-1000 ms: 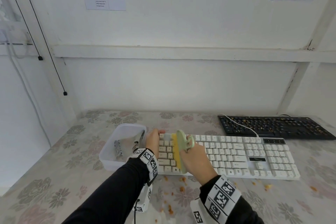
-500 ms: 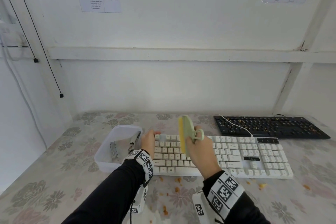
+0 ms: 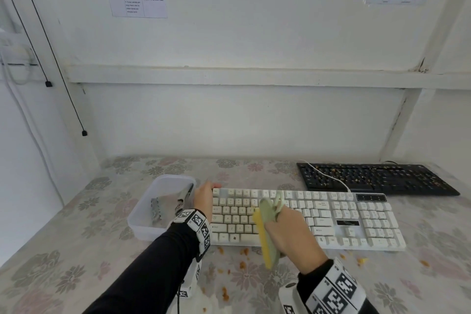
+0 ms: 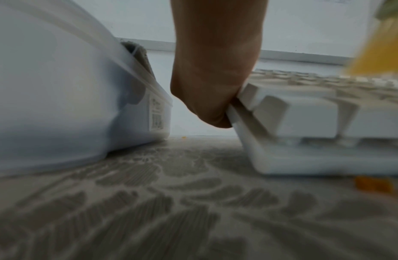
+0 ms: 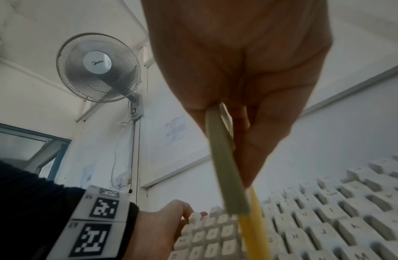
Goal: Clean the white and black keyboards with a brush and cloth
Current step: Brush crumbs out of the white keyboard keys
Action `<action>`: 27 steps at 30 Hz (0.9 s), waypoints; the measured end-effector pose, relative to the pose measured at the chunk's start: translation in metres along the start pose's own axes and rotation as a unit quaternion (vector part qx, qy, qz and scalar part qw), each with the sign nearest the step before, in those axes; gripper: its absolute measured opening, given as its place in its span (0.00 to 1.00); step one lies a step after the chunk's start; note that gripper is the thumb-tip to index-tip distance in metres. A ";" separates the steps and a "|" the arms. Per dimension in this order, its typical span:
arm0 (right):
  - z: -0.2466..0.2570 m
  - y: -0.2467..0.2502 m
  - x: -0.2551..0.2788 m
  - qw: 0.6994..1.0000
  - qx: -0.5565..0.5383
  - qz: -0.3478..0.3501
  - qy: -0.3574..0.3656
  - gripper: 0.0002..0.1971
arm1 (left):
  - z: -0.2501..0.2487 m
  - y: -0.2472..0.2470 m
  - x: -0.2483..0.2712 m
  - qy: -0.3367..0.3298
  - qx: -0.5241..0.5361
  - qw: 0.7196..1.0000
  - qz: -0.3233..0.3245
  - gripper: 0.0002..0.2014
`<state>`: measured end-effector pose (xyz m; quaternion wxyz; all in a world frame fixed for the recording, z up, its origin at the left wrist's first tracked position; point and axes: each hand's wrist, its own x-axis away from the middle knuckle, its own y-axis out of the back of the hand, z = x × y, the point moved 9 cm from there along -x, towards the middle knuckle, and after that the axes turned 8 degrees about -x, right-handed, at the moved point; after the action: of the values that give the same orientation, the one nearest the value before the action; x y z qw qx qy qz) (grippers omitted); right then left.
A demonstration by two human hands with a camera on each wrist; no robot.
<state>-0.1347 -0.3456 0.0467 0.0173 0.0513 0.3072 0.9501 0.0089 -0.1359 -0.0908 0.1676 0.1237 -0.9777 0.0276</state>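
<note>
The white keyboard (image 3: 331, 219) lies across the middle of the table. My left hand (image 3: 204, 196) grips its left end, fingers curled over the far corner (image 5: 193, 215) and the heel of the hand against the side edge (image 4: 215, 79). My right hand (image 3: 285, 229) holds a green brush (image 3: 267, 211) with yellow bristles (image 3: 263, 242), tilted over the letter keys near the front edge. The black keyboard (image 3: 377, 178), strewn with orange crumbs, sits behind at the right. A grey cloth (image 3: 165, 208) lies in a clear plastic tub (image 3: 142, 222).
Orange crumbs (image 3: 244, 251) are scattered on the floral tablecloth in front of the white keyboard. The tub stands close to the keyboard's left end (image 4: 304, 119). A white cable (image 3: 328, 176) crosses the black keyboard. White walls enclose the table at the back and left.
The brush lifted off the left keys, rose over the far row, then came down toward the near edge farther right. My left hand stayed on the keyboard's left end.
</note>
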 end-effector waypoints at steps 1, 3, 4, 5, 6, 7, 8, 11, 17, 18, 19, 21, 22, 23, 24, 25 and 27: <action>0.003 0.007 -0.002 0.999 -0.013 -0.027 0.017 0.17 | 0.001 0.000 -0.002 0.001 0.000 1.000 -0.001 0.11; 0.014 0.018 -0.009 0.994 -0.035 -0.077 0.072 0.09 | 0.001 0.000 -0.004 0.002 -0.004 1.000 -0.006 0.11; 0.019 0.022 -0.012 0.990 -0.048 -0.096 0.091 0.03 | 0.000 0.001 -0.003 0.000 -0.006 1.000 -0.010 0.11; 0.021 0.025 -0.015 0.987 -0.061 -0.111 0.099 0.03 | 0.000 0.001 -0.002 -0.001 -0.004 1.000 -0.011 0.10; 0.019 0.026 -0.018 0.986 -0.061 -0.115 0.099 0.06 | -0.001 0.000 -0.001 -0.002 -0.002 1.000 -0.011 0.11; 0.017 0.025 -0.021 0.988 -0.054 -0.109 0.091 0.07 | -0.002 0.000 0.003 -0.001 0.000 1.000 -0.010 0.11; 0.013 0.024 -0.022 0.991 -0.046 -0.100 0.078 0.06 | -0.004 -0.001 0.006 -0.003 0.002 1.000 -0.011 0.12; -0.003 0.021 -0.025 0.998 -0.011 -0.064 0.028 0.08 | -0.009 -0.001 0.012 -0.009 0.002 1.000 -0.018 0.14; -0.030 0.015 -0.012 0.999 -0.001 0.017 -0.051 0.15 | -0.013 -0.003 0.015 -0.017 0.004 1.000 -0.025 0.13; -0.032 0.017 -0.009 0.998 -0.004 0.027 -0.060 0.14 | -0.014 -0.003 0.016 -0.020 0.008 0.999 -0.027 0.11; -0.033 0.020 -0.006 0.997 -0.005 0.032 -0.066 0.14 | -0.015 -0.003 0.016 -0.022 0.012 0.999 -0.029 0.10; -0.031 0.032 -0.005 0.998 -0.011 0.013 -0.059 0.15 | -0.016 -0.002 0.016 -0.023 0.011 0.999 -0.033 0.11; -0.027 0.040 -0.007 0.999 -0.009 -0.013 -0.044 0.16 | -0.015 -0.002 0.015 -0.024 0.010 0.999 -0.035 0.12; -0.024 0.047 -0.010 0.999 -0.001 -0.044 -0.023 0.16 | -0.015 -0.002 0.014 -0.025 0.010 0.999 -0.034 0.13; -0.017 0.054 -0.012 0.997 0.001 -0.079 0.010 0.13 | -0.014 -0.002 0.014 -0.024 0.007 0.999 -0.034 0.11; -0.012 0.059 -0.015 0.993 -0.012 -0.107 0.044 0.08 | -0.015 -0.002 0.014 -0.025 0.005 0.999 -0.033 0.10; -0.004 0.061 -0.018 0.987 -0.047 -0.135 0.077 0.04 | -0.015 -0.002 0.014 -0.029 0.003 0.999 -0.031 0.08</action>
<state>-0.1176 -0.3987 0.0780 0.1244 -0.0649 0.2666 0.9535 0.0013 -0.1398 -0.0714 0.1394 0.1553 -0.9777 0.0221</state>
